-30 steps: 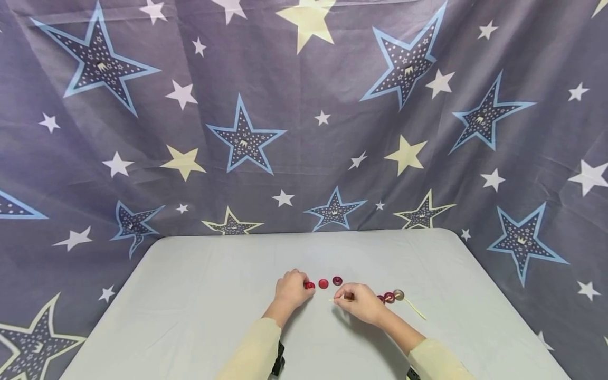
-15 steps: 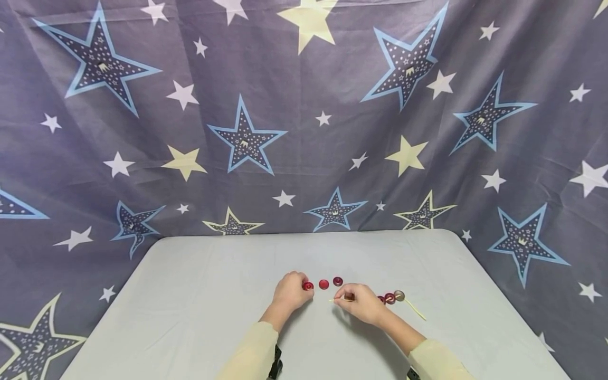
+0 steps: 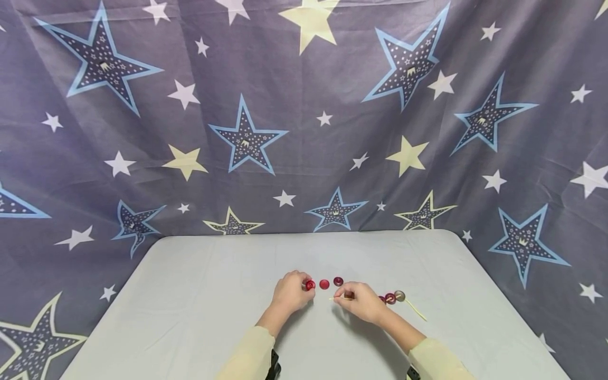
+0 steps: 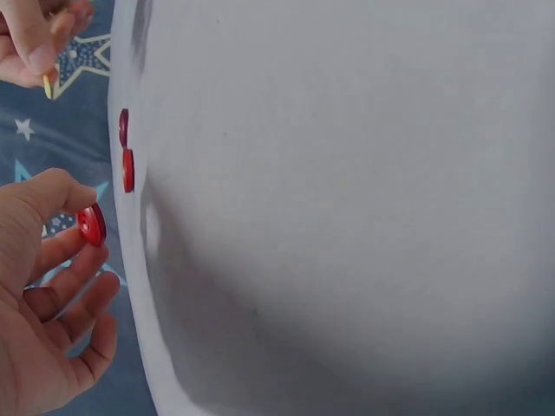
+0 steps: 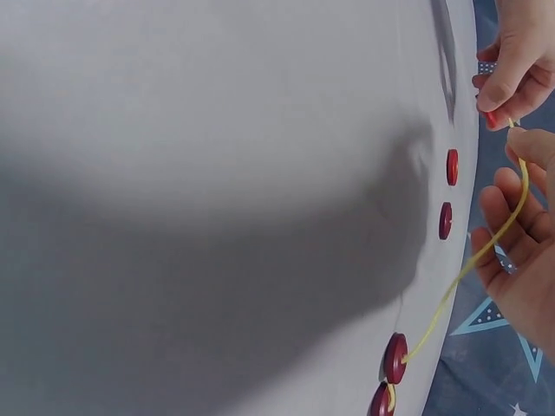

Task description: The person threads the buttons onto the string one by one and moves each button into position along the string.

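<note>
Between thumb and fingertip, my left hand [image 3: 290,292] pinches a bright red button [image 4: 92,224], its holes showing in the left wrist view. My right hand [image 3: 363,303] pinches a yellow cord [image 5: 460,279] close to its end, and a short tip sticks out toward the left hand. The button and cord tip are apart in the head view. Farther along, the cord runs through dark red buttons [image 3: 390,298] and a brownish button [image 3: 400,295], then trails off on the table. The right hand partly hides the string in the head view.
A loose red button [image 3: 324,284] and a dark maroon button [image 3: 338,281] lie on the table just beyond and between the hands. The pale table [image 3: 204,306] ends at a star-patterned curtain [image 3: 266,184] behind and at the sides.
The red button has shifted and turned slightly in my left fingers, while the left forearm has moved a little to the left. My right hand and the cord stay nearly still.
</note>
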`<state>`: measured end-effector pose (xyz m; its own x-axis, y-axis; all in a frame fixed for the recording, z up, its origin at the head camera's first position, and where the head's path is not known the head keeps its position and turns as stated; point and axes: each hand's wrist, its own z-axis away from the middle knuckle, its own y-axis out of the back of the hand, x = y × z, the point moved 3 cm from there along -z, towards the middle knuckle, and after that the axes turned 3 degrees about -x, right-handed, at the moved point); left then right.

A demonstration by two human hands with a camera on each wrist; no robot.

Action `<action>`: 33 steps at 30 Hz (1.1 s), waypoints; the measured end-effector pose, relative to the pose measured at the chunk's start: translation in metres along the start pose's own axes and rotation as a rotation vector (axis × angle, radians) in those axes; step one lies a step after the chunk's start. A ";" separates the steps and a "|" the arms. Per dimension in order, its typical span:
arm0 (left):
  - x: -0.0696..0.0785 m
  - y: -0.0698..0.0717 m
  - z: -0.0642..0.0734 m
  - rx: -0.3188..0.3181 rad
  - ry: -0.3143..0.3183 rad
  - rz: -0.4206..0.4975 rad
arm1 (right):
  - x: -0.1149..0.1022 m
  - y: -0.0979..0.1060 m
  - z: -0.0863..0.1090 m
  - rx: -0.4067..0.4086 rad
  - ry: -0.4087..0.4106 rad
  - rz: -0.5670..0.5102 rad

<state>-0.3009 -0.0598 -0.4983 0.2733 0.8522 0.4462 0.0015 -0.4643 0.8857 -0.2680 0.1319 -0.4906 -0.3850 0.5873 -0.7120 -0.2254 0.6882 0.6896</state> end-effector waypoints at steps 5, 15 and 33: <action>0.002 0.003 0.005 0.007 -0.020 0.032 | 0.000 0.001 0.000 0.001 -0.001 0.000; 0.004 0.007 0.012 0.020 -0.061 0.070 | -0.001 0.004 -0.001 0.014 0.012 0.011; 0.000 0.006 0.016 0.029 -0.089 0.170 | -0.002 0.004 -0.005 0.037 0.031 0.016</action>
<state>-0.2855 -0.0660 -0.4949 0.3558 0.7369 0.5748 -0.0243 -0.6075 0.7939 -0.2726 0.1315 -0.4863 -0.4160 0.5853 -0.6960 -0.1859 0.6944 0.6951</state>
